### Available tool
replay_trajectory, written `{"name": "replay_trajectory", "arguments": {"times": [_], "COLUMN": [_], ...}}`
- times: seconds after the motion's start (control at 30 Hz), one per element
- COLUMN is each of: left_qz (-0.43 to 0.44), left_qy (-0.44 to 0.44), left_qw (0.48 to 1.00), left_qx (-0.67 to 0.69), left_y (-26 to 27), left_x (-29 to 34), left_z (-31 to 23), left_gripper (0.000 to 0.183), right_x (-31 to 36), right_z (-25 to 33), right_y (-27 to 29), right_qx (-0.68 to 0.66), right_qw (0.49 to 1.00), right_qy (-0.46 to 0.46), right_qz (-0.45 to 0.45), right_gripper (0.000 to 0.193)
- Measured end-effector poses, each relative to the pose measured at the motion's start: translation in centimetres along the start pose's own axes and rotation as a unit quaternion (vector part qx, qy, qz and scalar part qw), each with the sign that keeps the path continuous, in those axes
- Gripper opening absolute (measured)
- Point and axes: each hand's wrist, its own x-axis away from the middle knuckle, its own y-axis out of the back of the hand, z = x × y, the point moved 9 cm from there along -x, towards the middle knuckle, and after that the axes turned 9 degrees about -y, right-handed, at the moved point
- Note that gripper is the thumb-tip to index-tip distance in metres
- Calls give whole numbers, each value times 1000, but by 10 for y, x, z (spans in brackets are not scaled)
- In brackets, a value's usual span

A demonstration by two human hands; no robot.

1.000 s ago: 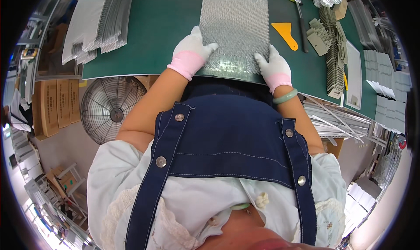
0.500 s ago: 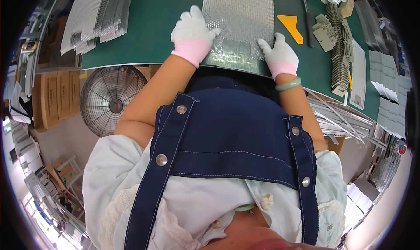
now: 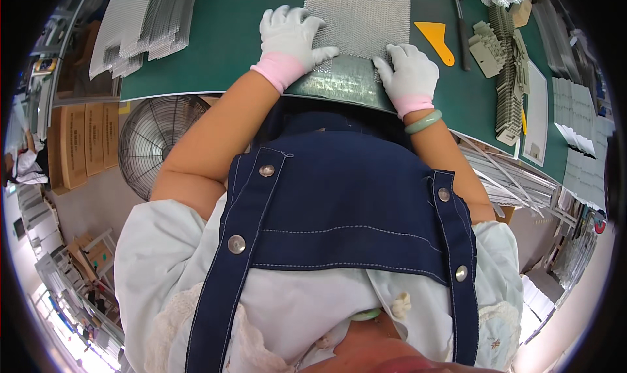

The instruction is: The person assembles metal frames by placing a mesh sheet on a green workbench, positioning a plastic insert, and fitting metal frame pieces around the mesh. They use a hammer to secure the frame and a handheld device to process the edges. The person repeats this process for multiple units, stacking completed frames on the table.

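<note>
A silver wire-mesh sheet [image 3: 359,17] lies flat on the green tabletop, with a notched near end. Bare smooth metal [image 3: 339,82] shows in the notch, at the table's front edge. My left hand [image 3: 287,38], in a white glove with a pink cuff, rests at the sheet's left edge. Its fingers are spread, and the thumb reaches across the mesh's near left corner. On the opposite edge is my right hand [image 3: 413,78], gloved the same way, thumb and fingers apart beside the near right corner. Neither hand is closed around anything.
Stacked mesh sheets [image 3: 147,23] lie at the far left. On the right are a yellow scraper [image 3: 436,41], a black-handled hammer [image 3: 460,30] and a row of grey-beige metal parts [image 3: 504,79]. A floor fan [image 3: 163,144] stands below the table's left side, near cardboard boxes [image 3: 85,144].
My left hand's fingers have spread, and its thumb reaches farther over the mesh. My right hand has shifted slightly nearer and left. More bare metal shows at the sheet's near end.
</note>
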Motion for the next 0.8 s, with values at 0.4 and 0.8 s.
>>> {"name": "replay_trajectory", "arguments": {"times": [0.4,0.8], "left_qz": [20,-4], "left_qy": [-113,-107], "left_qw": [993,988], "left_qx": [10,107], "left_y": [9,40], "left_x": [58,63], "left_z": [-67,-88], "left_gripper": [64,40], "right_x": [56,20], "right_z": [29,-62], "right_y": [19,44], "right_qx": [8,-250], "right_qw": [995,968], "right_qy": [96,-24], "right_qz": [20,27], "right_gripper": [62,35]}}
